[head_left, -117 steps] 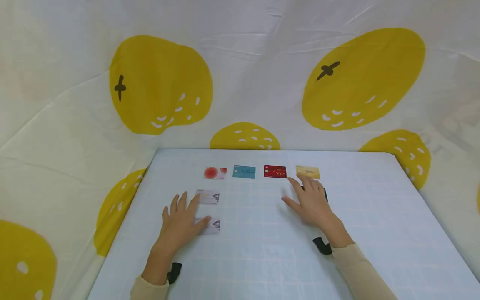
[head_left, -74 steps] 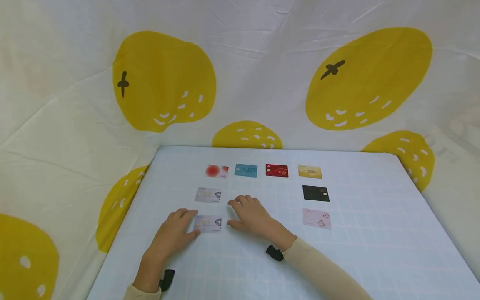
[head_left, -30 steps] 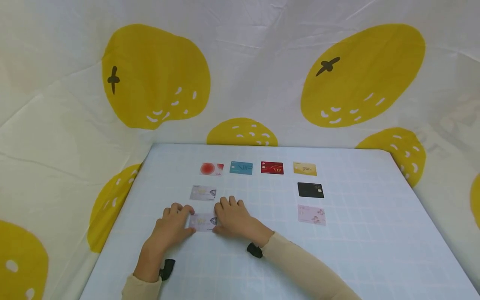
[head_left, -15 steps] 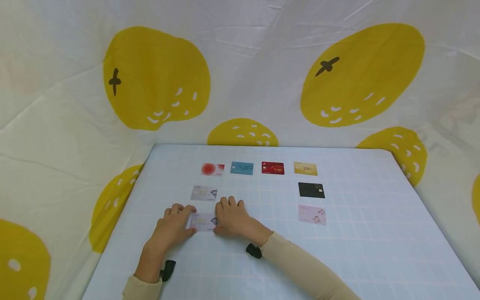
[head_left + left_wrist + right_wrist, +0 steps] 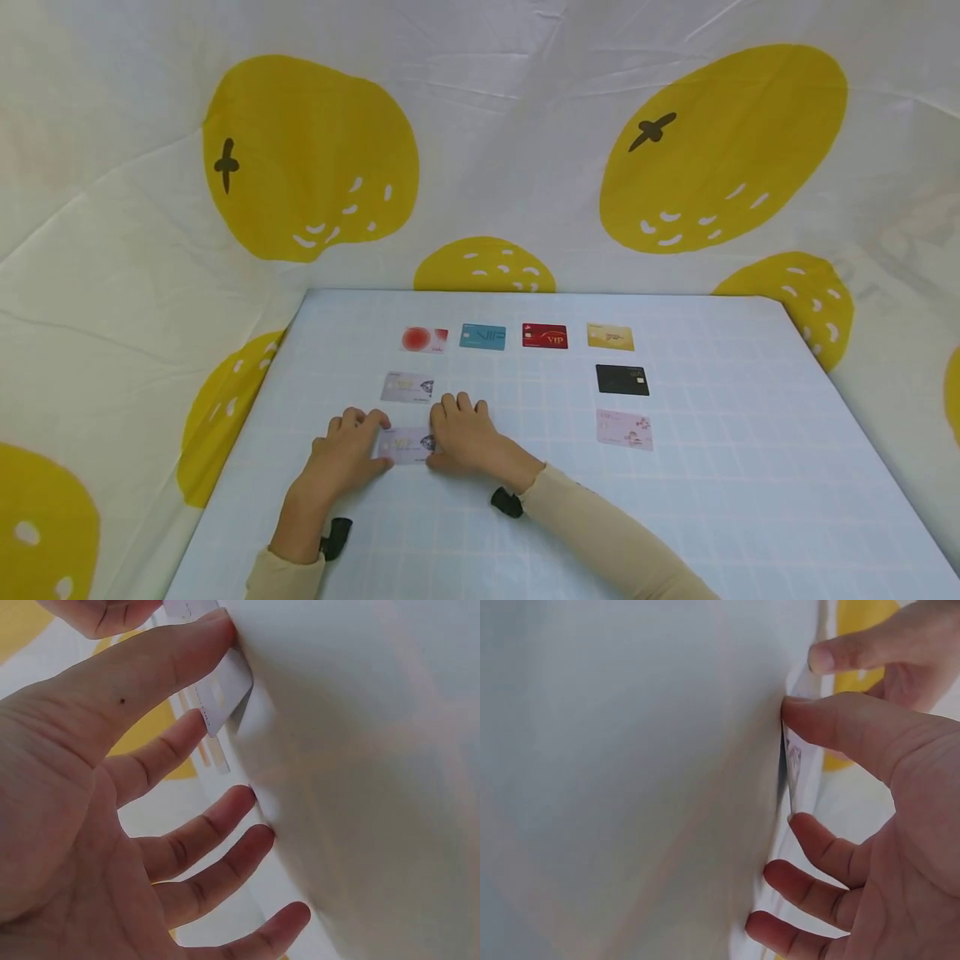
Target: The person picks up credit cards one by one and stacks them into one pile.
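Note:
A pale lilac VIP card point(image 5: 407, 446) lies at the front left of the card layout, held between both hands. My left hand point(image 5: 341, 454) pinches its left end, thumb at the near edge and index finger at the far corner. At the opposite end, my right hand point(image 5: 467, 437) grips the card the same way and covers part of that end. The left wrist view shows the lilac card point(image 5: 225, 682) tilted, its corner slightly off the table. From the right wrist, the lilac card point(image 5: 799, 754) appears nearly edge-on between thumb and index fingertip.
A matching lilac card point(image 5: 407, 387) lies just behind. The back row has a white-and-red card point(image 5: 424, 339), a blue card point(image 5: 483, 337), a red card point(image 5: 545, 336) and a gold card point(image 5: 610, 337). A black card point(image 5: 622, 380) and a pink card point(image 5: 625, 429) lie at right.
My right hand has moved left from over the cards at right to the front lilac card. My left hand has closed onto that card's left end. Over the last second both hands stay nearly still.

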{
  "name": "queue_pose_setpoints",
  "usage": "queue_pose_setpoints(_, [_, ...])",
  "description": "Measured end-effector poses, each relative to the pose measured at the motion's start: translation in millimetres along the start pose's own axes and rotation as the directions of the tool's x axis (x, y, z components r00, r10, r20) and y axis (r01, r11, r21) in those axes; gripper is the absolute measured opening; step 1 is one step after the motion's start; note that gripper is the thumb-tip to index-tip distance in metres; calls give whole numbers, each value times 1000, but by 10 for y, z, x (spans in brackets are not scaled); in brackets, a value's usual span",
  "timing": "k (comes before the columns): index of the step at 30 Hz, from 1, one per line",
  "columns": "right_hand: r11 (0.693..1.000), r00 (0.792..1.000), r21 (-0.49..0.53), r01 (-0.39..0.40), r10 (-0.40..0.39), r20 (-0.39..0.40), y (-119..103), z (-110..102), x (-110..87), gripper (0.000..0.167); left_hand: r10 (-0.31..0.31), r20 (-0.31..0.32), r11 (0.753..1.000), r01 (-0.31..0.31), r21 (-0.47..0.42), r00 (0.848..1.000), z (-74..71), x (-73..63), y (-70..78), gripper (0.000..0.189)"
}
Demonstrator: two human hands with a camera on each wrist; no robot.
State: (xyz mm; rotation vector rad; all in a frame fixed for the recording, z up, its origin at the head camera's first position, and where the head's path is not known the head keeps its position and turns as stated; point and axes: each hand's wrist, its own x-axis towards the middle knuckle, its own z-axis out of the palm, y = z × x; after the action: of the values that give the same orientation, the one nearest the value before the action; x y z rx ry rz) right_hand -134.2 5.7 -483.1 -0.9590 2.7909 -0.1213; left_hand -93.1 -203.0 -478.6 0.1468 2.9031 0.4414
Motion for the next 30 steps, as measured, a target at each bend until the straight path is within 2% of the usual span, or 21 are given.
queue_pose_setpoints(5, [999, 1000, 38, -6, 7, -12, 4, 5, -3, 56, 3, 36, 1000, -2, -18, 999, -34, 16, 8, 49])
queue_pose_setpoints(12, [990, 996, 139, -26, 37, -82, 23, 36, 18, 40, 38, 70, 987, -27, -156, 997, -31, 39, 9, 48])
queue_pose_setpoints(17, [962, 997, 272, -22, 41, -66, 62, 63, 39, 33, 40, 63, 974, -25, -226, 997, 3, 33, -19, 47])
queue_pose_setpoints(21, [897, 998, 441, -13, 37, -46, 113, 86, 55, 26, 66, 38, 953, -52, -299, 997, 3, 23, -64, 42])
queue_pose_setpoints(24, [825, 999, 565, 3, 22, -36, 153, 94, 49, 24, 74, 16, 929, -64, -365, 997, 3, 29, -111, 35])
queue_pose_setpoints(28, [748, 999, 664, 16, 6, -31, 193, 100, 46, 23, 50, -9, 904, -49, -425, 999, 21, 45, -162, 30])
queue_pose_setpoints(30, [728, 999, 685, 27, 0, -40, 206, 109, 52, 22, 31, -18, 899, -36, -437, 999, 31, 47, -174, 29])
